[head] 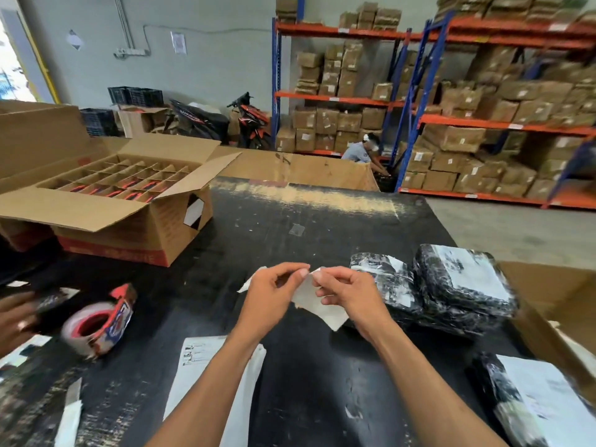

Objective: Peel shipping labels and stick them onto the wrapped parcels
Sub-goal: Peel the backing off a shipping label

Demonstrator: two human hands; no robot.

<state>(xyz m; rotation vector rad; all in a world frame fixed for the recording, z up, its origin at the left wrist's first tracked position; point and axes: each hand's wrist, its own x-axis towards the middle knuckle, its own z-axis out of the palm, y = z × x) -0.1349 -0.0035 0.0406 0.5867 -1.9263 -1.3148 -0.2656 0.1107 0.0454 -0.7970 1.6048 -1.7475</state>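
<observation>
Above the black table [290, 227], my left hand [271, 295] and my right hand [345, 291] pinch the top corner of a white shipping label [317, 304] between fingertips; the sheet hangs down between them. Just right of my hands lie black wrapped parcels: one [387, 285] bears a white label, and a larger one [464, 285] beside it also has a label on top. Another labelled parcel [535, 401] lies at the near right. A stack of label sheets [206, 359] rests on the table under my left forearm.
A tape dispenser [100, 321] lies at the left, next to another person's hand [16, 321] holding a dark parcel. An open divided carton [113, 195] stands at the back left. A cardboard box [561, 317] borders the right. Shelving with cartons [483, 124] fills the back.
</observation>
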